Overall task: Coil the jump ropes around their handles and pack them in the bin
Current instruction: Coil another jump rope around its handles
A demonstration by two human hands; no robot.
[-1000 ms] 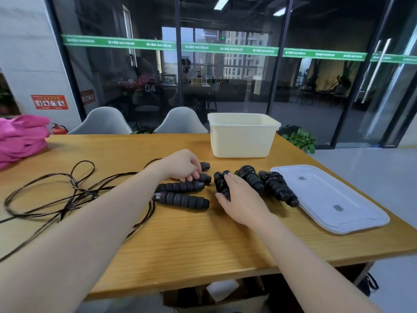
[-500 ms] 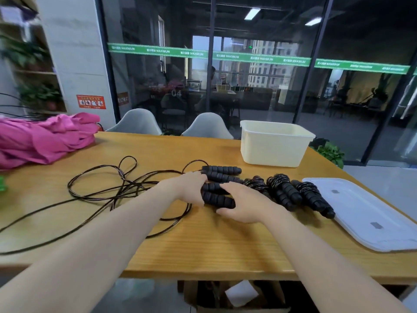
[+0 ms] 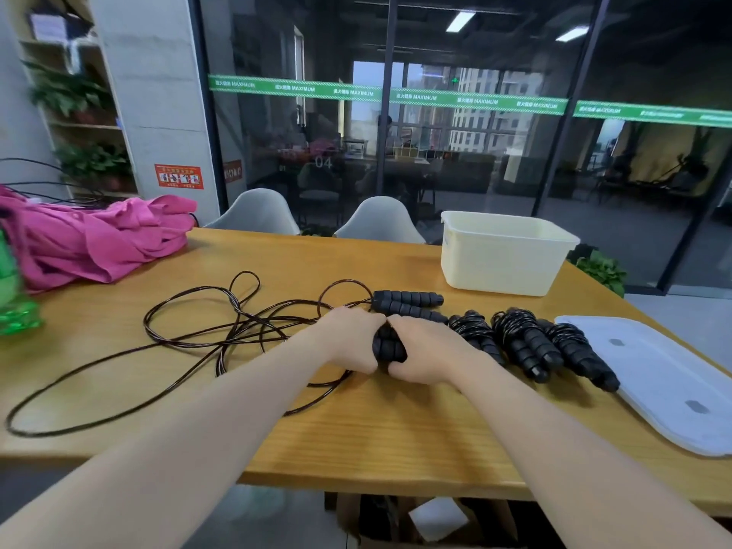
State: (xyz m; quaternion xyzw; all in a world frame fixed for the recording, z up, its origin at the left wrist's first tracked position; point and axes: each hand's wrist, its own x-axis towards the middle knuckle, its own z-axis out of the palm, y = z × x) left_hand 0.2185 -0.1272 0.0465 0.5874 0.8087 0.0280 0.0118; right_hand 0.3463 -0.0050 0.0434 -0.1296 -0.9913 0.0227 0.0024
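Both hands, left hand (image 3: pixel 352 342) and right hand (image 3: pixel 422 352), grip one pair of black handles (image 3: pixel 386 344) together. Three coiled ropes (image 3: pixel 523 342) lie right; bin (image 3: pixel 503 253) sits far right

Office: glass partitions (image 3: pixel 475 152), meeting table (image 3: pixel 396 429), chairs (image 3: pixel 257 212).

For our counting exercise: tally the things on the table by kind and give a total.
Coiled ropes: 3
Uncoiled handle pairs: 2, one lying free, one gripped by the left hand and right hand
Loose cord tangle: 1
Bin: 1
Lid: 1
Pink cloth: 1
Green object: 1
Total: 10
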